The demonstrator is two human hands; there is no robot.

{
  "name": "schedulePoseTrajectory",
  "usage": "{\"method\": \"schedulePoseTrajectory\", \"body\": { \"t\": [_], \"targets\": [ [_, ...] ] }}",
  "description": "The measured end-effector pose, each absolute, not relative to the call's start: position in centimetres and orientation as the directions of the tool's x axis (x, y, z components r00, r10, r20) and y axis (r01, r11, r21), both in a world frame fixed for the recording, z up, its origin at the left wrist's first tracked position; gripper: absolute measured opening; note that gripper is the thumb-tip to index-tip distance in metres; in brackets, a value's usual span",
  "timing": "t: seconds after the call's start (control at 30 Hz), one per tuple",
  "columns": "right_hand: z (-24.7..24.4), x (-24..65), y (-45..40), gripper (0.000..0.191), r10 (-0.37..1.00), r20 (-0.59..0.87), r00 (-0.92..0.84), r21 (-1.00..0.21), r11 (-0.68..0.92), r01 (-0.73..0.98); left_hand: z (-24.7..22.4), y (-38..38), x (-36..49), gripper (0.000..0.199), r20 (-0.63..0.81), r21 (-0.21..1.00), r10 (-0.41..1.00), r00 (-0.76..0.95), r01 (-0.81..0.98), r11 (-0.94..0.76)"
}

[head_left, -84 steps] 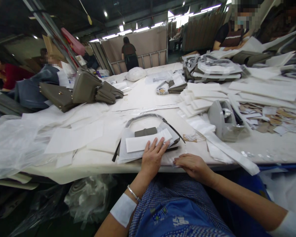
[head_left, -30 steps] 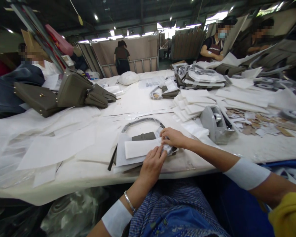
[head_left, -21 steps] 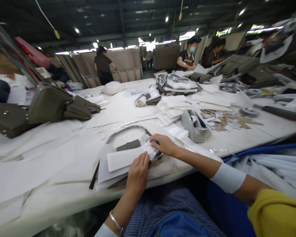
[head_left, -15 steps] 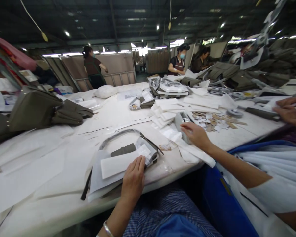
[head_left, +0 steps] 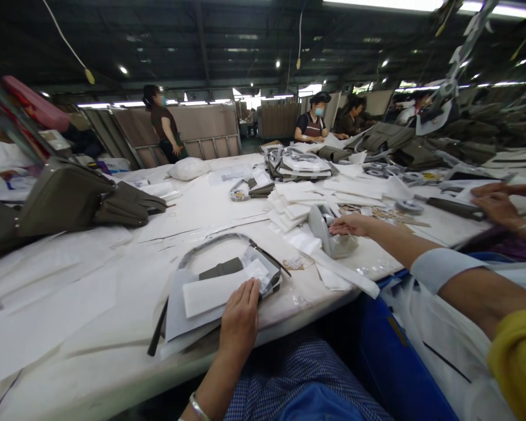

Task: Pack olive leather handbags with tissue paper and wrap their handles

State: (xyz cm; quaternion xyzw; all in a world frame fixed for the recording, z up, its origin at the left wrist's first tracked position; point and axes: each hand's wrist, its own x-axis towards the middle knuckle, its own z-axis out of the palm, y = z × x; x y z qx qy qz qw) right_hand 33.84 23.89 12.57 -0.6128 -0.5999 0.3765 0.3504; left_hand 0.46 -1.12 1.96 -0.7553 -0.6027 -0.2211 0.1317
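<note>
My left hand (head_left: 240,318) lies flat, fingers stretched out, on the near right edge of a bag wrapped in white sheets. A white foam strip (head_left: 210,294) lies on top of this wrapped bag (head_left: 175,327). The bag's covered handle (head_left: 214,240) arches away from me, and a dark strap end pokes out at the left. My right hand (head_left: 350,225) reaches to a grey tape dispenser (head_left: 319,225), its extended fingers at the dispenser's right side. Whether the fingertips touch tape there cannot be made out.
White foam strips (head_left: 289,204) are heaped behind the dispenser, beside cardboard scraps (head_left: 390,216). Dark bags (head_left: 65,196) stand at the left. A co-worker's hands (head_left: 499,204) work at the right. Further people stand or sit across the table. A blue bin (head_left: 390,345) is by my right side.
My right hand has moved slightly right at the dispenser, its fingers straighter; the dispenser looks turned. My left hand stays on the bag. A person at the back has turned.
</note>
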Motion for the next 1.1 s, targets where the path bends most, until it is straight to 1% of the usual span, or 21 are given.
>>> {"method": "schedulePoseTrajectory", "body": {
  "t": [0.17,0.27,0.33,0.43,0.57,0.63,0.73,0.83,0.87,0.9,0.93,0.97,1.0,1.03,1.07,1.1],
  "targets": [
    [13.7,34.1,22.3,0.015,0.981,-0.183,0.063,-0.941,-0.193,0.278,2.0,-1.1,0.4,0.065,0.498,0.065,0.847,0.184,0.967,-0.248],
    [14.5,35.1,19.8,0.016,0.973,-0.219,0.073,-0.958,-0.229,0.175,1.9,-1.2,0.4,0.064,0.478,0.070,0.860,0.180,0.968,-0.242],
    [14.5,35.9,17.4,0.012,0.975,-0.215,0.062,-0.970,-0.220,0.102,1.7,-1.2,0.4,0.064,0.469,0.074,0.865,0.178,0.968,-0.240],
    [12.9,36.7,13.8,0.008,0.975,-0.214,0.063,-0.977,-0.215,0.004,1.5,-1.2,0.3,0.064,0.463,0.082,0.869,0.175,0.968,-0.239],
    [8.2,36.8,11.2,0.018,0.957,-0.233,0.172,-0.973,-0.227,-0.050,1.6,-1.1,0.3,0.064,0.461,0.094,0.870,0.173,0.966,-0.242],
    [5.7,36.6,11.3,0.021,0.954,-0.204,0.221,-0.979,-0.204,-0.023,1.9,-1.1,0.3,0.063,0.462,0.090,0.869,0.177,0.966,-0.244],
    [3.4,36.7,12.4,0.021,0.948,-0.139,0.285,-0.981,-0.171,0.092,2.3,-1.0,0.2,0.062,0.465,0.077,0.866,0.184,0.966,-0.246],
    [3.2,37.9,13.1,0.019,0.946,-0.114,0.303,-0.967,-0.176,0.187,2.4,-1.0,0.1,0.060,0.464,0.070,0.866,0.189,0.966,-0.249],
    [3.6,38.5,13.1,0.018,0.956,-0.079,0.283,-0.952,-0.157,0.264,2.4,-1.0,0.1,0.059,0.463,0.070,0.866,0.190,0.966,-0.249],
    [4.2,39.1,13.0,0.018,0.970,-0.012,0.243,-0.917,-0.107,0.384,2.4,-1.1,0.1,0.059,0.463,0.070,0.866,0.190,0.966,-0.250],
    [4.8,39.7,12.8,0.018,0.982,0.085,0.168,-0.847,-0.018,0.532,2.4,-1.1,0.1,0.059,0.464,0.072,0.865,0.189,0.966,-0.249],
    [5.6,40.2,12.5,0.020,0.980,0.192,0.053,-0.730,0.107,0.675,2.4,-1.1,0.1,0.059,0.465,0.074,0.865,0.188,0.966,-0.250],
    [6.5,40.4,12.2,0.022,0.955,0.281,-0.097,-0.575,0.248,0.780,2.4,-1.1,0.1,0.059,0.465,0.078,0.866,0.185,0.966,-0.248],
    [7.4,40.4,11.9,0.024,0.907,0.331,-0.262,-0.413,0.388,0.824,2.4,-1.1,0.1,0.059,0.465,0.081,0.866,0.183,0.966,-0.247],
    [8.3,40.1,11.7,0.026,0.846,0.347,-0.404,-0.283,0.506,0.815,2.4,-1.2,0.1,0.059,0.463,0.087,0.868,0.181,0.965,-0.247],
    [9.2,39.5,11.6,0.027,0.778,0.340,-0.529,-0.180,0.605,0.775,2.4,-1.2,0.1,0.058,0.460,0.091,0.869,0.180,0.964,-0.248]
  ]
}}
